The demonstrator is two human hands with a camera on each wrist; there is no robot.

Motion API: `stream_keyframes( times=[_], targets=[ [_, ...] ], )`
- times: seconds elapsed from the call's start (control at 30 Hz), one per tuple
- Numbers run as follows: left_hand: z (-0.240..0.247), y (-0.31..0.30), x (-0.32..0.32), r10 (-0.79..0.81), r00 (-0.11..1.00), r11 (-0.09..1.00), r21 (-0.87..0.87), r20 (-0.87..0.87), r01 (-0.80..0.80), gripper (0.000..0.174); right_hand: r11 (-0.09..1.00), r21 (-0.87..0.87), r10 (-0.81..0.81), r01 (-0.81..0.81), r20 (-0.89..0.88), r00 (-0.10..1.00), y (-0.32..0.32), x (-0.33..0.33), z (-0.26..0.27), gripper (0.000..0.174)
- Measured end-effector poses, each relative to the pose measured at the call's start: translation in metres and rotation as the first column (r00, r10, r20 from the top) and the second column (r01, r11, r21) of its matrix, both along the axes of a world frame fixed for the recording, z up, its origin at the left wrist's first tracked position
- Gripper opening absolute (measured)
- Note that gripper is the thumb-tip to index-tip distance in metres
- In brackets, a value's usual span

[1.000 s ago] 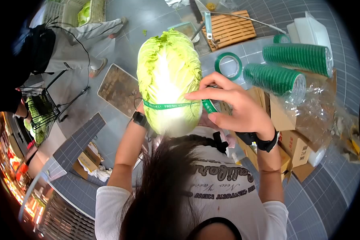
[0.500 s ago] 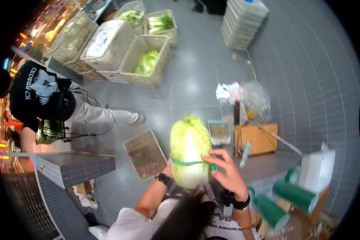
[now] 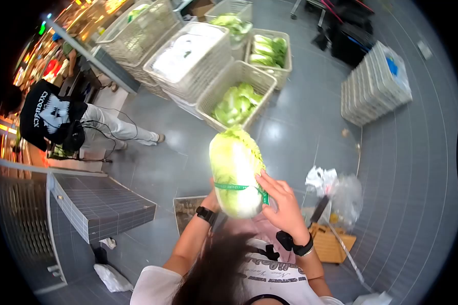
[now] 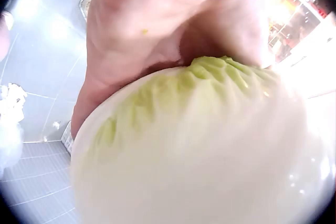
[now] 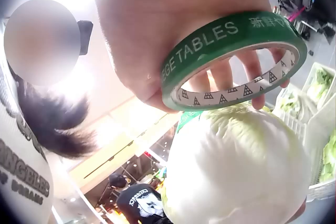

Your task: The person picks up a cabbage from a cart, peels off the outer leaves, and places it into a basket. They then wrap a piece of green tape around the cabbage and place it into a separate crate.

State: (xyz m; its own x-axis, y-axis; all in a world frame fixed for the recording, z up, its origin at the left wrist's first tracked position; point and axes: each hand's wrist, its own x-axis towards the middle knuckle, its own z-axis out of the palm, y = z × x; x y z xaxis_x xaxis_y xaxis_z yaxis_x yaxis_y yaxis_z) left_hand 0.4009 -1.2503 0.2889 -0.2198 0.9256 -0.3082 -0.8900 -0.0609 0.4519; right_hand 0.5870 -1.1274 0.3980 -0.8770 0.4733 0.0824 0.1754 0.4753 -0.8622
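Note:
A napa cabbage (image 3: 233, 160) is held up in front of the person's body, leafy end pointing away. A green printed tape (image 3: 231, 187) runs across it near its white base. My left hand (image 3: 212, 199) holds the cabbage from its left side, palm against it in the left wrist view; its fingers are mostly hidden behind the head. My right hand (image 3: 285, 208) holds a roll of green tape (image 5: 218, 37) with its fingers passing through the ring. Those fingertips (image 5: 258, 101) lie on the cabbage's right side, beside the tape band.
Ahead stand crates, one with loose leaves (image 3: 262, 81) and another with cabbages (image 3: 285, 76). Stacked crates (image 3: 374, 86) are at right. A person (image 3: 53, 114) stands at left, near a tiled ledge (image 3: 117, 213). A wooden slatted board (image 3: 333, 244) lies at lower right.
The head view has swung up and away from the tape rolls and boxes toward the crates. The right fingers now lie flatter along the cabbage's side; both hands still hold their things.

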Motion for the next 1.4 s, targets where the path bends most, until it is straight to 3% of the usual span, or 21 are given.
stream_keyframes(
  times=[0.07,0.17,0.2,0.3,0.33,0.43,0.5,0.57,0.6,0.7,0.77,0.83,0.9,0.97,1.0,1.07,1.1,1.17,1.27,1.37,1.4],
  targets=[
    [0.029,0.022,-0.045,0.087,0.986,0.965,-0.233,-0.145,-0.119,0.121,0.998,-0.022,0.066,-0.066,0.006,0.998,0.028,-0.058,0.006,0.071],
    [0.029,0.055,-0.093,0.159,0.982,0.985,-0.05,-0.106,-0.165,0.108,0.982,-0.084,0.165,-0.168,-0.043,0.985,0.08,-0.128,-0.024,0.073],
    [-0.016,0.055,-0.117,0.224,0.966,0.968,-0.087,-0.127,-0.236,0.091,0.971,-0.113,0.201,-0.208,-0.074,0.977,0.095,-0.155,-0.037,0.073],
    [0.019,0.091,-0.175,0.355,0.929,0.922,-0.126,-0.107,-0.367,0.08,0.938,-0.15,0.301,-0.313,-0.095,0.949,0.139,-0.242,-0.049,0.074],
    [0.018,0.104,-0.201,0.458,0.888,0.888,0.017,0.027,-0.459,0.058,0.927,-0.153,0.329,-0.343,-0.111,0.938,0.157,-0.275,-0.056,0.074],
    [0.013,0.121,-0.263,0.428,0.892,0.895,0.068,0.143,-0.44,0.057,0.854,-0.28,0.423,-0.438,-0.114,0.899,0.202,-0.363,-0.056,0.073],
    [-0.046,0.118,-0.308,0.594,0.804,0.8,-0.081,-0.034,-0.594,0.059,0.836,-0.265,0.467,-0.481,-0.117,0.876,0.219,-0.424,-0.058,0.072],
    [-0.071,0.108,-0.347,0.714,0.695,0.694,-0.229,0.09,-0.683,0.063,0.815,-0.293,0.494,-0.5,-0.1,0.864,0.219,-0.469,-0.043,0.072],
    [-0.078,0.105,-0.373,0.721,0.688,0.688,-0.206,0.081,-0.696,0.065,0.81,-0.3,0.494,-0.504,-0.114,0.862,0.22,-0.499,-0.04,0.072],
    [-0.073,0.112,-0.469,0.676,0.736,0.722,-0.232,0.038,-0.651,0.07,0.806,-0.335,0.469,-0.487,-0.14,0.872,0.215,-0.587,-0.057,0.072],
    [-0.037,0.117,-0.542,0.582,0.813,0.745,-0.378,-0.036,-0.55,0.077,0.806,-0.382,0.433,-0.453,-0.14,0.89,0.21,-0.645,-0.078,0.07],
    [-0.027,0.104,-0.617,0.367,0.882,0.803,-0.379,-0.295,-0.461,0.077,0.808,-0.455,0.359,-0.374,-0.124,0.925,0.189,-0.703,-0.087,0.069],
    [-0.017,0.104,-0.696,0.357,0.924,0.854,-0.352,-0.137,-0.383,0.077,0.812,-0.478,0.264,-0.335,-0.211,0.941,0.166,-0.759,-0.107,0.069],
    [-0.019,0.096,-0.757,0.292,0.941,0.93,-0.279,0.169,-0.239,0.074,0.834,-0.527,0.17,-0.163,-0.035,0.985,0.151,-0.804,-0.087,0.07],
    [-0.023,0.097,-0.777,0.302,0.943,0.919,-0.304,0.141,-0.249,0.073,0.825,-0.555,0.119,-0.102,-0.006,0.993,0.141,-0.829,-0.081,0.071],
    [-0.047,0.115,-0.827,0.295,0.955,0.904,-0.331,0.026,-0.27,0.071,0.929,-0.367,0.052,-0.052,-0.011,0.999,0.145,-0.866,-0.102,0.072],
    [-0.06,0.127,-0.844,0.24,0.967,0.908,-0.372,0.082,-0.194,0.07,0.96,-0.279,0.025,-0.023,0.001,1.0,0.147,-0.877,-0.113,0.073],
    [-0.085,0.144,-0.865,0.155,0.968,0.89,-0.452,0.198,-0.05,0.069,0.954,-0.288,-0.054,0.08,0.097,0.994,0.151,-0.9,-0.124,0.075],
    [-0.137,0.174,-0.882,0.147,0.98,0.951,-0.292,0.135,-0.102,0.069,0.911,-0.353,-0.162,0.214,0.17,0.972,0.17,-0.919,-0.158,0.076],
    [-0.17,0.188,-0.882,0.122,0.992,0.907,-0.409,0.032,-0.098,0.07,0.863,-0.389,-0.282,0.322,0.158,0.946,0.173,-0.923,-0.196,0.075],
    [-0.192,0.181,-0.881,0.117,0.989,0.944,-0.32,0.088,-0.083,0.06,0.84,-0.412,-0.3,0.353,0.191,0.935,0.173,-0.92,-0.201,0.075]
  ],
)
